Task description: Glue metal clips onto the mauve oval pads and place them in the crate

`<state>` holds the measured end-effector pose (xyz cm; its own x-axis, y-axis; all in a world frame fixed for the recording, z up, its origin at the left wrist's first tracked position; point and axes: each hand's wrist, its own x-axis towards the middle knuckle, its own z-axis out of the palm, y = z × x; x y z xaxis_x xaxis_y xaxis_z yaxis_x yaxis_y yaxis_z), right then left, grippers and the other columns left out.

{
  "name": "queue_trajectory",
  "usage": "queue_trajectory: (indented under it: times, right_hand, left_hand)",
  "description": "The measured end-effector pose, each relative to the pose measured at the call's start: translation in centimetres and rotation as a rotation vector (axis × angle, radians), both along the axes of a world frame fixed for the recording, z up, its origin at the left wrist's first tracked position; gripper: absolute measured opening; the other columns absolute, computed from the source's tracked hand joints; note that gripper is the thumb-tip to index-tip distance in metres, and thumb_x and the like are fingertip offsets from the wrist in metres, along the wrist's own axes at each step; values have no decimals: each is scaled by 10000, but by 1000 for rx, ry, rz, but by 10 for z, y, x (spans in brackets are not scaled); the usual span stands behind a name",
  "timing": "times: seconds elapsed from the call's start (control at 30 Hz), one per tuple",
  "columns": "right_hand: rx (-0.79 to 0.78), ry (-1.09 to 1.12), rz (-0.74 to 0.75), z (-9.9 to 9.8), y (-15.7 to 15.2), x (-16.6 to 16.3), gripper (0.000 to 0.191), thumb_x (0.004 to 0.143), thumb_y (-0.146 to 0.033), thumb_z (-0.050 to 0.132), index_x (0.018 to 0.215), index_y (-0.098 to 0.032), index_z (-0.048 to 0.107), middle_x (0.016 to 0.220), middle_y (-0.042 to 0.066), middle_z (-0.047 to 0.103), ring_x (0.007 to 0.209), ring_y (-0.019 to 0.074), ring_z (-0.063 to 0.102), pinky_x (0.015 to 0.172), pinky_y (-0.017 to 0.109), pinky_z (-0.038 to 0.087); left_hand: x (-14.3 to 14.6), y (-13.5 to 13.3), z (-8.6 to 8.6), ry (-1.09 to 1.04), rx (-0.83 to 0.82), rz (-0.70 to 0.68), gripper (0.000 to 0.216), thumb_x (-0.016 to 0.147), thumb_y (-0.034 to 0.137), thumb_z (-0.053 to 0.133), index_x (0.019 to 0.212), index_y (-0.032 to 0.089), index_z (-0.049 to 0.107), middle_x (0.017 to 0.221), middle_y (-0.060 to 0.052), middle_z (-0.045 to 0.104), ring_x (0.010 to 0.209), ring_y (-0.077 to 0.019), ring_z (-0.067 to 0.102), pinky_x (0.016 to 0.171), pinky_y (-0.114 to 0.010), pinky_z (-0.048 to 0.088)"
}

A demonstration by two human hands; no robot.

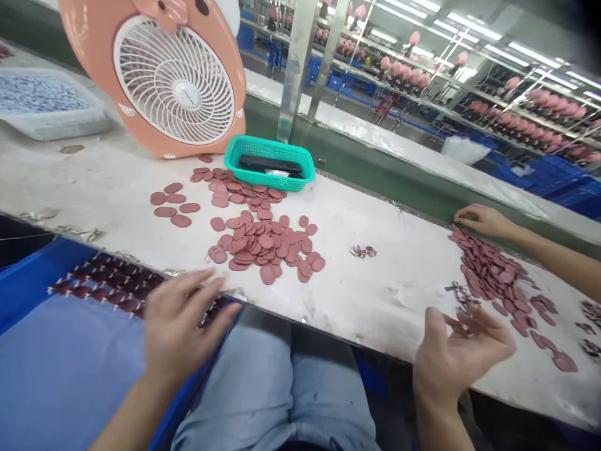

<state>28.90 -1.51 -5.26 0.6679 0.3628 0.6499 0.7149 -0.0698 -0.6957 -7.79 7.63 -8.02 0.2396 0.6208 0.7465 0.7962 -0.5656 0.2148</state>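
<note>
The blurred right hand (462, 357) seems just beside the mauve oval pieces (493, 275).

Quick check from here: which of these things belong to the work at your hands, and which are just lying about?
Seem part of the work:
left hand, open at the table edge
right hand, curled near small dark pieces
rose-pink oval pads
dark rows of pieces in the blue bin

Just lying about:
pink fan
teal basket
white tray

Factory rm (357, 81), fluoro lights (533, 56), steel posts (297, 62)
</note>
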Motion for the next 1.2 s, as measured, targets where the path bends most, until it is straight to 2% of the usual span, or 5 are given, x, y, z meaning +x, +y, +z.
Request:
queue_trajectory:
  times: [0.2,0.33,0.67,0.9,1.2]
  right_hand:
    - [-109,98,10,5,-2,18,919,790,-484,769,1489,-179,256,1469,211,357,1256,324,490,1025,602,455]
    - [35,-157,300,39,13,-13,555,832,-289,740,1336,-219,517,1334,163,499,1207,317,515,1010,546,462]
    - [-634,398,1389,66,76,-121,316,942,-460,627,884,-163,717,760,22,732,618,110,634,566,216,519]
    - [-592,1270,1292,55,64,-151,419,710,-527,846,804,-169,650,695,-5,678,604,106,627,574,212,509]
    - [-612,1194,1253,43,58,-168,415,571,-420,938,748,-162,665,703,-25,621,625,92,524,599,216,441]
  left_hand:
    - [37,4,7,263,7,-281,506,881,409,719,1345,242,606,1281,-79,744,1120,-289,699,1163,-441,223]
    - [29,0,-2,154,-7,-382,409,930,84,600,1249,328,682,1185,7,791,983,-205,744,1020,-385,372]
    - [59,-35,44,-1171,-958,-152,244,698,441,855,881,281,836,764,-36,824,710,-232,773,667,-295,644]
    - [60,-46,28,-1170,-695,-244,422,690,318,879,1091,403,782,882,-4,786,701,-191,724,643,-283,639]
    - [50,-53,19,-638,-419,-148,385,908,202,608,1194,434,718,1013,-3,750,870,-206,714,795,-311,585]
